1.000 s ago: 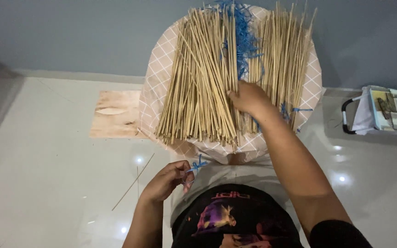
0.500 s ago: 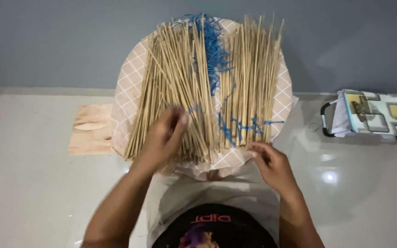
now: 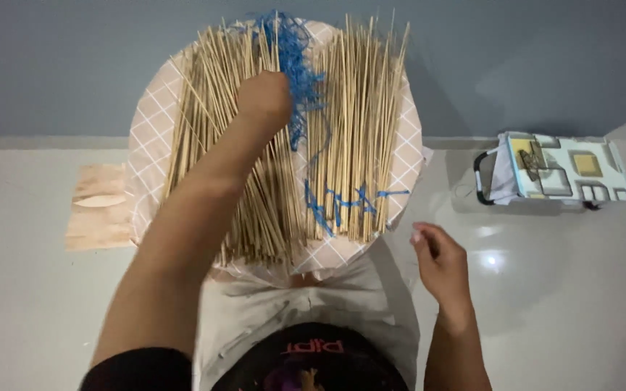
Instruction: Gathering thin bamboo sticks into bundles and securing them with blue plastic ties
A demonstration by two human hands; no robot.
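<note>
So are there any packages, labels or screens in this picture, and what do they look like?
Patterned bag or box: on the floor at right, rectangular, white with yellow and grey squares and a dark handle.
Printed shirt: bottom centre, black with pink lettering and a purple picture.
No screens or signs.

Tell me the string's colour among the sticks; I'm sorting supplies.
Blue string, tangled between the tan sticks near the left hand; head view.

Round tray [image 3: 407,156] with a pink cloth in white lattice, two heaps of thin bamboo sticks [image 3: 360,123] lying on it, tangled blue string [image 3: 295,54] between the heaps, glossy white floor [image 3: 23,304], flat plywood piece [image 3: 96,206] and patterned box [image 3: 566,170] on the floor.
</note>
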